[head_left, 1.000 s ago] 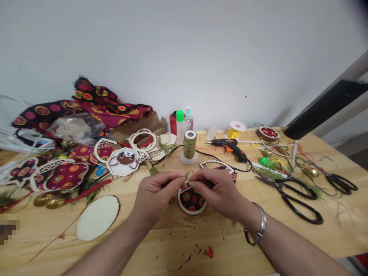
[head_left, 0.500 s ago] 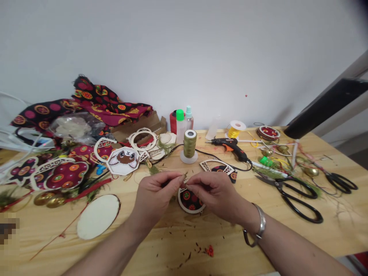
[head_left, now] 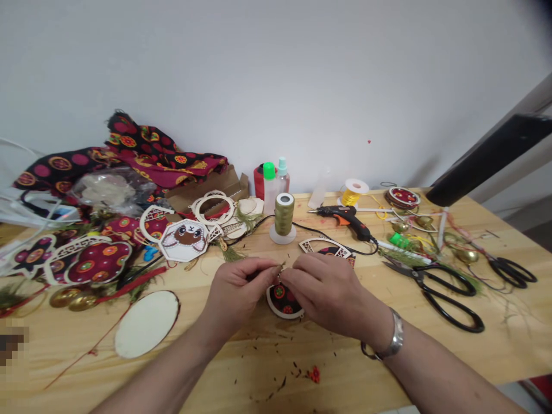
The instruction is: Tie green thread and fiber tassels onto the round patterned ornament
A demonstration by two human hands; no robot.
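Biggest first: pale wall [head_left: 276, 86], wooden table [head_left: 345, 385] in front of it. Black tube [head_left: 487, 158] leans at the far right corner. Patterned cloth [head_left: 149, 149] bunched back left, over a cardboard box [head_left: 233, 184]. Black-handled scissors [head_left: 418, 277] lie right, blades slightly apart. Left hand [head_left: 239, 293], mid-table: thumb and index pinched tight, thin strand at the tips. Right hand [head_left: 325, 293] meets it, fingers curled in; can't tell what it has hold of, tips mostly hidden. Glue gun [head_left: 347, 219] on its side behind the right hand, nozzle left. Pale oval disc [head_left: 146, 325] flat, left of the left forearm. Octagonal piece [head_left: 185, 241] with animal face, further back left. Round ornament [head_left: 282, 299], white rim, dark floral middle, sits just under the fingertips between the hands, right side partly covered; can't tell if held or resting. Olive thread spool [head_left: 284, 215] upright behind the hands, yellow spool [head_left: 350, 198] behind the glue gun. Silver bracelet [head_left: 397, 333] on right wrist. Red flower scrap [head_left: 314, 375] near front among dark bits. Smallest: the strand [head_left: 283, 264], olive-brown, at the ornament's top edge
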